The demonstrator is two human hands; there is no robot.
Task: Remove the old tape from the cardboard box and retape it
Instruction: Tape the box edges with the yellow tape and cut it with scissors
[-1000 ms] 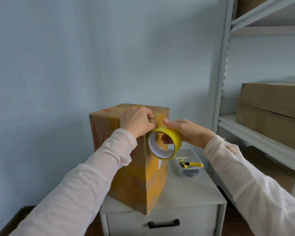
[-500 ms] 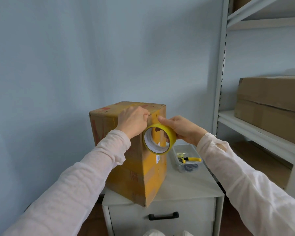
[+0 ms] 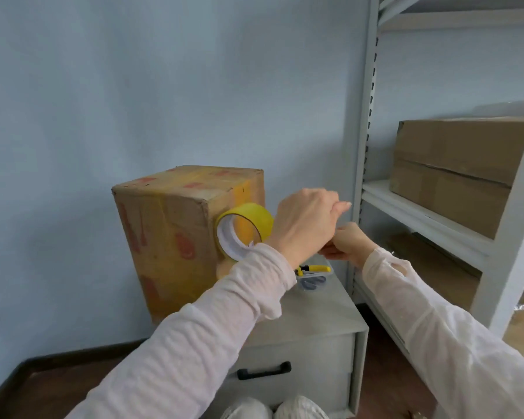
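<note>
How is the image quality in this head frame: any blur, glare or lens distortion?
Head view: soft, even light with no glare; the shelf post bows from wide-angle distortion; both hands, left and right, look slightly smeared; the box and tape roll stay fairly sharp.

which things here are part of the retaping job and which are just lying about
Part of the job:
brown cardboard box with yellow tape strips
yellow tape roll
left hand
right hand

Lying about:
yellow-handled tool in clear tray
plain cardboard boxes on grey shelf
grey drawer cabinet
</note>
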